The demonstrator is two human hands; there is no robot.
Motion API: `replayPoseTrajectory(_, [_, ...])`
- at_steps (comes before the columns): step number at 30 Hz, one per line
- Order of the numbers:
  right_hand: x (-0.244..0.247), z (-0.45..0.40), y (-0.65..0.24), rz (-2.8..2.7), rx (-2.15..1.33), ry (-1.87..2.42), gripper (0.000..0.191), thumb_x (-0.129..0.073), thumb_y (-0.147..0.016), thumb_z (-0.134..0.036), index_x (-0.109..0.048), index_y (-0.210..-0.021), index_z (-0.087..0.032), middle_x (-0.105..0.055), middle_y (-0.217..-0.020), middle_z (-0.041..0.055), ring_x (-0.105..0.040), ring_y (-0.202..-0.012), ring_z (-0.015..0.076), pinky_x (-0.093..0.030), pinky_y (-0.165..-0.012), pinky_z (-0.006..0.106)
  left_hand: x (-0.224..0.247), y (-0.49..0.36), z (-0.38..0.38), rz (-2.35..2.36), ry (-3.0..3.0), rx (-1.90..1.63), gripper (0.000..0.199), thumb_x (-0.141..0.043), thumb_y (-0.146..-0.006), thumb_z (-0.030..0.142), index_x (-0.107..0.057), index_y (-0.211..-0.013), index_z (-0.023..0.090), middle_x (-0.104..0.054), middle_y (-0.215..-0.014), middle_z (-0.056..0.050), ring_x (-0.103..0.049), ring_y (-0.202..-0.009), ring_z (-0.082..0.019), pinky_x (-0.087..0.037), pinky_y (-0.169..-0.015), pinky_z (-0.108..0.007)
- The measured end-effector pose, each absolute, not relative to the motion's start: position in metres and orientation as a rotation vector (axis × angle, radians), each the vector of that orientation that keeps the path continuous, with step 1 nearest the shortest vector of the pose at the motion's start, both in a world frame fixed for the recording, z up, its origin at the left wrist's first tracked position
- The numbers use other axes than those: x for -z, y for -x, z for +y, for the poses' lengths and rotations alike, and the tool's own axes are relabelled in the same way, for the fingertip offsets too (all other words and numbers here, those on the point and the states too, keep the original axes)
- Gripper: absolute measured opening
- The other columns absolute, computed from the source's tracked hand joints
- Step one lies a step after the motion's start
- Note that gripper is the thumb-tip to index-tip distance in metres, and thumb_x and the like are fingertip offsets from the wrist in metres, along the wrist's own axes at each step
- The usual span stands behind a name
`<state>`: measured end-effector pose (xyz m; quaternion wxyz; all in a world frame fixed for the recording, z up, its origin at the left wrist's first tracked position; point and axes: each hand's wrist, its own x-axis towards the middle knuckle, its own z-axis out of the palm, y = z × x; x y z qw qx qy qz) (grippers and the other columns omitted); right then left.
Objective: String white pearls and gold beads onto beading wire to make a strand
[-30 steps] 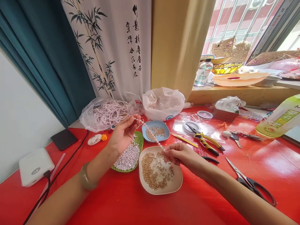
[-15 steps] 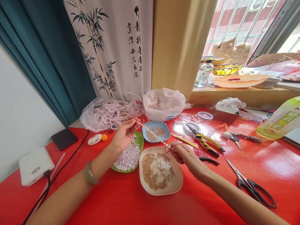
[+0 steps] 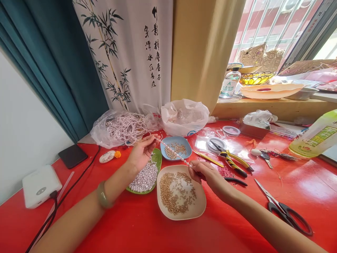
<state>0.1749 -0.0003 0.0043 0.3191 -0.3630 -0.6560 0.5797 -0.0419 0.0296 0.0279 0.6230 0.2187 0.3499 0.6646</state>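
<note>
A strand of beads [image 3: 176,154], pearl-like and pale, is stretched on a slant between my two hands. My left hand [image 3: 143,151] pinches its upper end above the green plate [image 3: 159,157], which is heaped with white pearl beads [image 3: 144,176]. At the lower end, my right hand [image 3: 205,172] grips the strand with closed fingers over the cream plate's right side. That cream plate [image 3: 181,215] holds small gold beads [image 3: 167,193]. Behind the strand sits a blue plate [image 3: 188,144] with more gold beads. A jade-coloured bangle [image 3: 104,196] is on my left wrist.
Yellow-and-black pliers [image 3: 233,162], yellow tweezers [image 3: 209,159] and black-handled scissors [image 3: 285,211] lie to the right on the red table. Plastic bags [image 3: 184,116] line the back, one with bead strings [image 3: 125,128]. A phone [image 3: 73,155] and white box [image 3: 40,184] lie left.
My right hand has shifted very slightly right and its fingers have moved along the strand's lower end. My left hand stays nearly in place. The whole view has drifted slightly.
</note>
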Motion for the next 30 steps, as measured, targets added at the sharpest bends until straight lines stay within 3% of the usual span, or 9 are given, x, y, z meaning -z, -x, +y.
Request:
replayPoseTrajectory(2, [-0.004, 0.0002, -0.1748, -1.715, -1.544, 0.925, 0.024, -0.028, -0.076, -0.013, -0.036, -0.054, -0.018, -0.034, -0.052, -0.0041, -0.028, -0.05, 0.0093, -0.021, -0.049, 0.026, -0.0268, 0.0408, 0.0292, 0.801, -0.511, -1.51, 0.019, -0.048, -0.074, -0.002, -0.065, -0.071, 0.006, -0.068, -0.068, -0.006, -0.063, -0.055, -0.008, -0.052, -0.051, -0.01])
replayPoseTrajectory(8, [-0.0045, 0.001, -0.1741, -1.588, -1.649, 0.994, 0.018, -0.031, -0.073, -0.018, -0.045, -0.061, -0.017, -0.015, -0.05, -0.008, -0.01, -0.046, 0.009, -0.009, -0.044, 0.026, -0.0248, 0.0399, 0.0303, 0.812, -0.502, -1.5, 0.019, -0.048, -0.074, -0.002, -0.065, -0.071, 0.006, -0.068, -0.067, -0.006, -0.063, -0.054, -0.008, -0.051, -0.05, -0.009])
replayPoseTrajectory(12, [-0.0046, 0.0001, -0.1737, -1.574, -1.608, 1.038, 0.021, -0.033, -0.076, -0.023, -0.041, -0.057, -0.017, -0.017, -0.051, -0.0076, -0.011, -0.047, 0.0089, -0.009, -0.044, 0.026, -0.0246, 0.0401, 0.03, 0.815, -0.501, -1.495, 0.019, -0.048, -0.074, -0.002, -0.065, -0.072, 0.006, -0.068, -0.068, -0.006, -0.063, -0.056, -0.008, -0.052, -0.052, -0.01])
replayPoseTrajectory(18, [-0.004, -0.0009, -0.1734, -1.637, -1.604, 0.94, 0.025, -0.028, -0.076, -0.018, -0.035, -0.052, -0.018, -0.028, -0.048, -0.0051, -0.025, -0.047, 0.0097, -0.021, -0.049, 0.026, -0.0254, 0.0377, 0.0275, 0.819, -0.528, -1.471, 0.019, -0.048, -0.074, -0.002, -0.065, -0.071, 0.006, -0.068, -0.069, -0.007, -0.063, -0.054, -0.008, -0.051, -0.05, -0.009])
replayPoseTrajectory(24, [-0.0031, -0.0007, -0.1735, -1.617, -1.622, 0.954, 0.021, -0.029, -0.074, -0.019, -0.037, -0.054, -0.019, -0.019, -0.051, -0.0062, -0.016, -0.048, 0.0101, -0.017, -0.047, 0.027, -0.0254, 0.0374, 0.027, 0.824, -0.538, -1.471, 0.021, -0.047, -0.075, -0.002, -0.066, -0.07, 0.007, -0.068, -0.069, -0.006, -0.062, -0.054, -0.007, -0.051, -0.051, -0.008])
replayPoseTrajectory(30, [-0.005, -0.0015, -0.1733, -1.635, -1.558, 0.991, 0.028, -0.031, -0.078, -0.023, -0.029, -0.05, -0.019, -0.02, -0.051, -0.0059, -0.016, -0.048, 0.01, -0.015, -0.047, 0.027, -0.0265, 0.0364, 0.0262, 0.838, -0.536, -1.466, 0.02, -0.047, -0.075, -0.002, -0.066, -0.071, 0.006, -0.068, -0.068, -0.007, -0.063, -0.055, -0.008, -0.051, -0.051, -0.009])
